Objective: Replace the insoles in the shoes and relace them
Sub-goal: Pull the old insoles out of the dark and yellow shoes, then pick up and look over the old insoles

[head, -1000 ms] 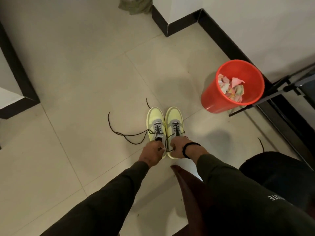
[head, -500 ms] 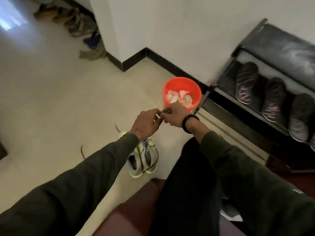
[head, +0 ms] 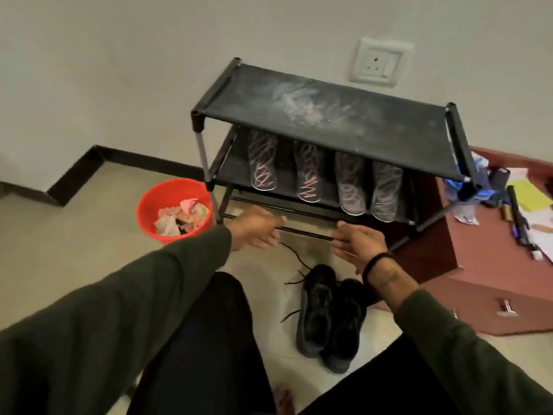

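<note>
Both hands, left (head: 257, 230) and right (head: 357, 241), outstretched, fingers loose and empty, above black shoes (head: 329, 316).

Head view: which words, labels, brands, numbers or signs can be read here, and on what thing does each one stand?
None can be read in this frame.
Papers on the red-brown cabinet: any writing is too blurred to read.
Insoles on the shoe rack: only scribbled line patterns, no letters.
Wall socket: no marking visible.
Black shoes and orange bin: no brand or label visible.
</note>
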Demonstrator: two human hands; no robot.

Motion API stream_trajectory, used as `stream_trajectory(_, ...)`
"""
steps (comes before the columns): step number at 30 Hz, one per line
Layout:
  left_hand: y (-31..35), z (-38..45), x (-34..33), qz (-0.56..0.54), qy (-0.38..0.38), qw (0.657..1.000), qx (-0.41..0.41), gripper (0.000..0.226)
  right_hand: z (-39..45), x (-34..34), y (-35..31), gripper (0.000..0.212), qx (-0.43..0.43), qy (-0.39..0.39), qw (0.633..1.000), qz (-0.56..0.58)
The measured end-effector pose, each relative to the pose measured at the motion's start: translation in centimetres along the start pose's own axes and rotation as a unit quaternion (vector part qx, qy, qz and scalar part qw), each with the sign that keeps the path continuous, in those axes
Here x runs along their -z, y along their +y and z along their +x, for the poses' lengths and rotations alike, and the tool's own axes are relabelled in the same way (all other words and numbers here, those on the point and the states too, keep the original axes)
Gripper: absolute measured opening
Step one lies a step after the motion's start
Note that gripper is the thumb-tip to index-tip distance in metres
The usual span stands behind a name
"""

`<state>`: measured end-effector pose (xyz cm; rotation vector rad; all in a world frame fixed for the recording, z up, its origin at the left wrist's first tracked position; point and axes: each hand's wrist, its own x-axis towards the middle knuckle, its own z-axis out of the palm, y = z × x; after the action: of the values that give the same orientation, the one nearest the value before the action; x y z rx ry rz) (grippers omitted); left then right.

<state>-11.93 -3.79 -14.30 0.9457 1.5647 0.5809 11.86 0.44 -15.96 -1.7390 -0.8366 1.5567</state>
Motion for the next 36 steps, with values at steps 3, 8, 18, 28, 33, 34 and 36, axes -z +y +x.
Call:
stream_trajectory(3, 0.8, 2.9, -5.5, -0.156, -0.041, 0.985, 0.068, 0.046, 3.4, 3.5, 0.2, 0.033, -0.045, 0.06, 0.992, 0.104)
stream_trajectory(8, 3.4, 6.9, -12.8, -0.294, -0.043, 0.947, 0.121, 0.042, 7.7, 5.7, -1.1, 0.038, -0.101, 0.098, 0.959, 0.247)
stream_trajectory(18, 5.6, 10.6, -17.1, -0.359, 0.072, 0.927, 0.081, 0.019, 9.3, 6.9, -1.3, 0.012, -0.09, 0.097, 0.942, 0.308)
stream_trajectory(28, 1.0, 1.4, -17.2, -0.326, 0.137, 0.935, 0.031, 0.011, 2.0, 3.6, 4.3, 0.02, -0.068, 0.18, 0.926, 0.325)
stream_trajectory(33, -1.5, -6.4, -16.7, -0.316, 0.152, 0.935, 0.049, 0.009, -5.3, 2.4, 7.2, 0.019, -0.069, 0.172, 0.919, 0.349)
stream_trajectory(34, -2.1, -7.9, -16.6, -0.323, 0.149, 0.933, 0.057, 0.009, -6.8, 2.3, 7.7, 0.02, -0.075, 0.15, 0.92, 0.353)
stream_trajectory(36, -3.0, -10.8, -16.5, -0.336, 0.144, 0.928, 0.07, 0.01, -9.9, 2.2, 8.4, 0.019, -0.098, 0.125, 0.915, 0.37)
